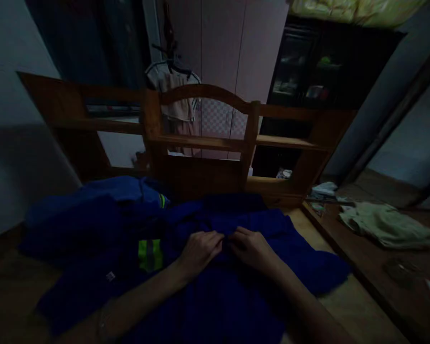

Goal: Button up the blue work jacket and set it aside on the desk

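Observation:
A dark blue work jacket [215,296] lies spread over a bed in front of me, its collar end away from me. My left hand [201,249] is closed in a pinch on the cloth at the jacket's upper middle. Close beside it, my right hand [251,247] pinches the same area, with curled fingers. The fingertips almost meet; whatever small part sits between them is too dark to make out. A yellow-green reflective patch [150,255] shows on blue cloth left of my left hand. One jacket sleeve [318,267] stretches out to the right.
More blue clothing [93,205] is heaped at the left. A wooden headboard [204,91] with shelves rises beyond the jacket. To the right, a pale crumpled cloth [387,224] rests on a brown surface [372,267] past the bed's edge. Clothes on a hanger [175,86] hang behind.

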{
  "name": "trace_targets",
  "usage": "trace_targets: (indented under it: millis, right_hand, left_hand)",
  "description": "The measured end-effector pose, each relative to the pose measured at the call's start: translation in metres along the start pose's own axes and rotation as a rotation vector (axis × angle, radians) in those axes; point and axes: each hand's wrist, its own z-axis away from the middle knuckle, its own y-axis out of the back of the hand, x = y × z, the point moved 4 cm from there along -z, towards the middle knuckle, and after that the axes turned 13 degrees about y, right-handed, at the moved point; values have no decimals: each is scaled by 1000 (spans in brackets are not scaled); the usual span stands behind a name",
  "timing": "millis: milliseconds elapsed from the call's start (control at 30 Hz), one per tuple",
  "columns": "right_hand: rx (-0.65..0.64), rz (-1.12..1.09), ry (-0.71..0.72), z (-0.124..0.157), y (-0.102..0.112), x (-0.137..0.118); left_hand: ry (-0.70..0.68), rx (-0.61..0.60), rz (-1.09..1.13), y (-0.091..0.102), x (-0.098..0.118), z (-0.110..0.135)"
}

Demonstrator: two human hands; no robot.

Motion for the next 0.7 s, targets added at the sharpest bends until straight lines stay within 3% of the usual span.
trace_targets:
  millis: [167,533,700]
  right_hand:
    - [1,2,15,-2,3,-4]
    - [40,36,24,-2,3,-8]
    - [29,27,5,-2,1,-5]
  left_hand:
    - [-47,29,-72,6,7,0]
    - [-7,49,-62,10,7,0]
    - [-22,-36,-37,8,6,-1]
